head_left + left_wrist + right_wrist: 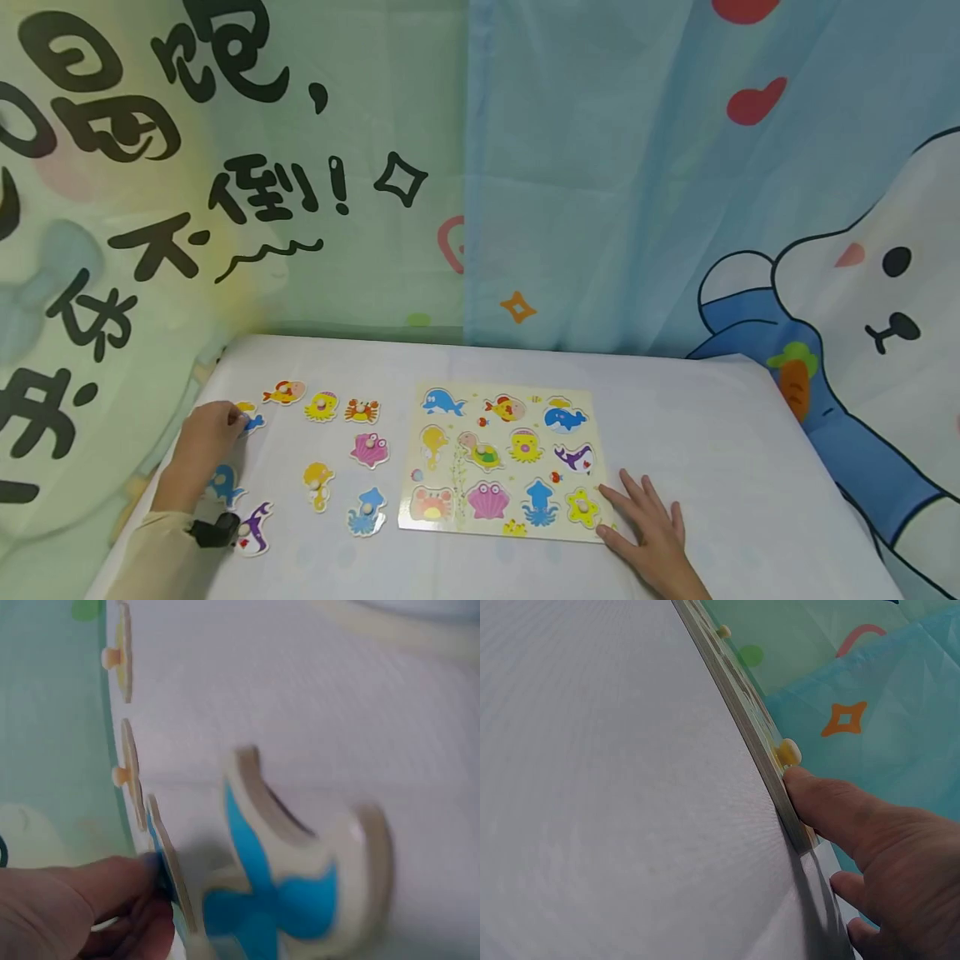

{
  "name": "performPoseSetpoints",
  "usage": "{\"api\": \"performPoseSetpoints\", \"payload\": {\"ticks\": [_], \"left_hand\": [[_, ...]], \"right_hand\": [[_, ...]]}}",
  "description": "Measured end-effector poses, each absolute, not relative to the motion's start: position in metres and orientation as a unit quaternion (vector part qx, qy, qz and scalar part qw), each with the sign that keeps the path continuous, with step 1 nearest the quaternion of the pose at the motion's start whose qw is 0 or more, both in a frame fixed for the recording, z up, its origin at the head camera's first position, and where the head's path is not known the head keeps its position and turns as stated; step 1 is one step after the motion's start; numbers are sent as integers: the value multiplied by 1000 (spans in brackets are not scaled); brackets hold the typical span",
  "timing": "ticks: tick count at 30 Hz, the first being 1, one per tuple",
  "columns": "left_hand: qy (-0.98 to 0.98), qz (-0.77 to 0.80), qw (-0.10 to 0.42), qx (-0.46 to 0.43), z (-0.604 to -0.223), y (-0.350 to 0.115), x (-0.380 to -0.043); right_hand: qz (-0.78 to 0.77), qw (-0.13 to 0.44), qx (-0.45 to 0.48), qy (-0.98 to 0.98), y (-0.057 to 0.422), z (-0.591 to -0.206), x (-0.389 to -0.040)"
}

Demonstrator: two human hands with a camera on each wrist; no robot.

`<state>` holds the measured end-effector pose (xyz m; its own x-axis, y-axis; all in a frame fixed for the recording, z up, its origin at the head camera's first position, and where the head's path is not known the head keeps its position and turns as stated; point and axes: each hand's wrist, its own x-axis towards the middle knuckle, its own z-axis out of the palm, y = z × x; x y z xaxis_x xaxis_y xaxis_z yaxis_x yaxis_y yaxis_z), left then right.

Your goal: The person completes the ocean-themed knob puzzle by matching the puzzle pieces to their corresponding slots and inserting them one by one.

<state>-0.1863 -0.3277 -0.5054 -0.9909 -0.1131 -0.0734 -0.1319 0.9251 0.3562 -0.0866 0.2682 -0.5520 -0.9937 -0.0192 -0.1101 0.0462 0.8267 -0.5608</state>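
My left hand (208, 446) pinches a blue whale puzzle piece (252, 419) with a yellow top at the left of the table. The left wrist view shows this piece (171, 862) tilted up on its edge between thumb and fingers. Under my left forearm lies another blue whale piece (225, 483), with a purple whale piece (255, 529) by the cuff. My right hand (648, 533) rests at the lower right corner of the puzzle board (465, 517), fingers spread. Its thumb touches the board's edge beside the knobbed starfish piece (788, 752).
Loose knobbed pieces lie left of the board: a fish (285, 392), an octopus (321, 407), a crab (362, 410), a pink shell (369, 450), a seahorse (317, 486) and a squid (366, 512). A turtle piece (483, 454) sits in the board. Printed curtains (570, 208) hang behind the table.
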Motion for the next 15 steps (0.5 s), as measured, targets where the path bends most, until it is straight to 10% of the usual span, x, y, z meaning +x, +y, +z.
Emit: {"api": "performPoseSetpoints", "payload": {"ticks": [15], "left_hand": [[977, 203, -62, 1, -472, -239, -197]], "right_hand": [[-301, 42, 9, 953, 266, -549, -83]]}}
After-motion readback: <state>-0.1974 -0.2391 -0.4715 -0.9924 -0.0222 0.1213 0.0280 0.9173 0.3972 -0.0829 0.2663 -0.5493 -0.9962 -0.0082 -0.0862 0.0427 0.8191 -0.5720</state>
